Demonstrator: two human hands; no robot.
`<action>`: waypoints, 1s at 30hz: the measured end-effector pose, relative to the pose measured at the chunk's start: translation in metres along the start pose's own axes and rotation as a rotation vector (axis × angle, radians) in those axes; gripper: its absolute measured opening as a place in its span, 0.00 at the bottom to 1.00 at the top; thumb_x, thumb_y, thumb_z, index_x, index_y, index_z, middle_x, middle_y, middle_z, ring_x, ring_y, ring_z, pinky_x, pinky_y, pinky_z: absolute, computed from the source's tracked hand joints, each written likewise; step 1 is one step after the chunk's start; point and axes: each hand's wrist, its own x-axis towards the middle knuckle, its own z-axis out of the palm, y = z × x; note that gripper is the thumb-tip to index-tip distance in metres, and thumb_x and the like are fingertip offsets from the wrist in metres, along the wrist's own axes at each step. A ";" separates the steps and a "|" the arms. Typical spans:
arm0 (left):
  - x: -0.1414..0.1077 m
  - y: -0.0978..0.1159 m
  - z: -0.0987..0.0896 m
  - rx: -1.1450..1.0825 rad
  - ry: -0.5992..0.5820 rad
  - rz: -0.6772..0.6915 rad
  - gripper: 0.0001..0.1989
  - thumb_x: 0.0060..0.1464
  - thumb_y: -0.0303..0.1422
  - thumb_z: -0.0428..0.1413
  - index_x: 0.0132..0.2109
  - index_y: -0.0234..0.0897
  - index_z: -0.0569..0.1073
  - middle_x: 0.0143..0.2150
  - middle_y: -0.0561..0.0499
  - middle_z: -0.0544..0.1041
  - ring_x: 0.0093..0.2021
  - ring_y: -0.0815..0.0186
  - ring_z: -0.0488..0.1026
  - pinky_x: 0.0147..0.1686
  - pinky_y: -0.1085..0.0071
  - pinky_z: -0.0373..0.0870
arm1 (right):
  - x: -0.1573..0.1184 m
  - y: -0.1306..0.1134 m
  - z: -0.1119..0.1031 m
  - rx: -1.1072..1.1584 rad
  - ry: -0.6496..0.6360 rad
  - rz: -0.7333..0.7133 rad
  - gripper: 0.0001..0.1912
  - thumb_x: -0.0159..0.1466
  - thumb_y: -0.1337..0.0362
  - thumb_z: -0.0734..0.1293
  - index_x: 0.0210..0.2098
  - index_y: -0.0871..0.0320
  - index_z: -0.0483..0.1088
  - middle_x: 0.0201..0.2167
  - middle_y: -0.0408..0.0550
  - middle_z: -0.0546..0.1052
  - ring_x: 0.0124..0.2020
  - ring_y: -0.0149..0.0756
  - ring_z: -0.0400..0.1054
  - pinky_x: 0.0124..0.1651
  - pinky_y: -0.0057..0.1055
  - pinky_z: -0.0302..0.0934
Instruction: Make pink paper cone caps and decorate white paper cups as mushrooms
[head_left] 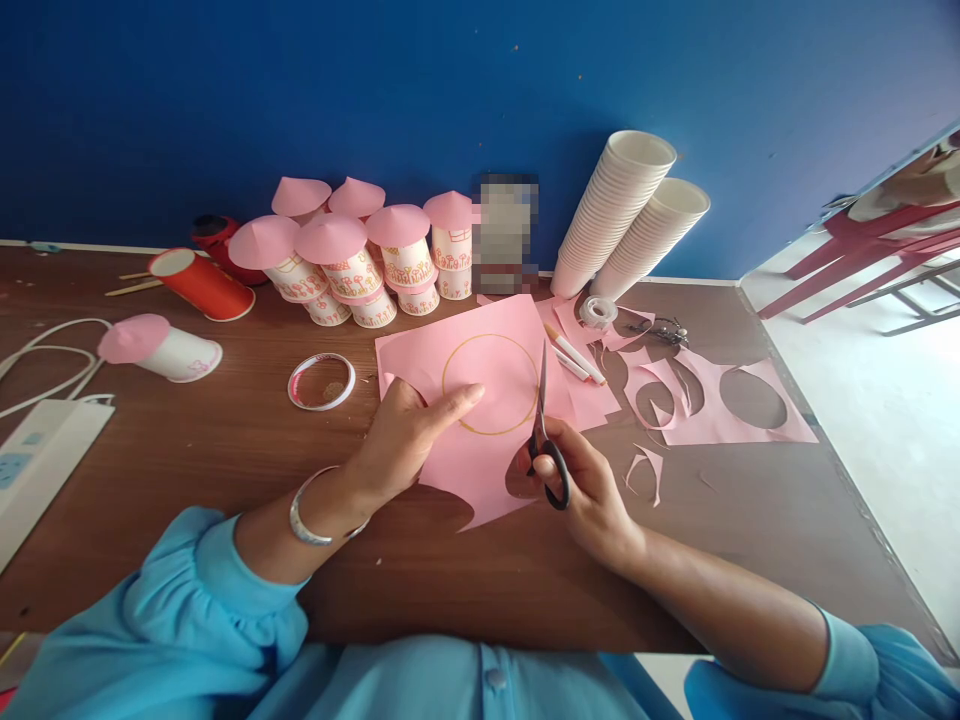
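Note:
A pink paper sheet [495, 375] with a drawn yellow circle is held up over the table. My left hand [409, 425] grips its left side, thumb on top inside the circle's left edge and the other fingers mostly hidden beneath. My right hand [589, 485] is closed around the handles of black scissors [541, 415]. Their blades point away from me at the circle's right edge, and look nearly closed. The sheet's lower edge has curved cut-outs.
Cups with pink cone tops [349, 255] stand at the back, beside stacked white cups [615, 215]. Cut pink scraps [682, 420], markers [577, 355] and clear tape [598, 312] lie right. A tape ring [322, 382], red cup [206, 287] and power strip [52, 470] are left.

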 end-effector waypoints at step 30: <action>0.003 -0.006 -0.005 -0.031 0.018 -0.030 0.13 0.53 0.39 0.66 0.30 0.34 0.77 0.32 0.50 0.81 0.39 0.57 0.78 0.40 0.66 0.78 | -0.001 0.000 0.001 0.004 0.013 0.059 0.25 0.68 0.39 0.65 0.45 0.55 0.71 0.27 0.41 0.68 0.26 0.31 0.61 0.28 0.29 0.60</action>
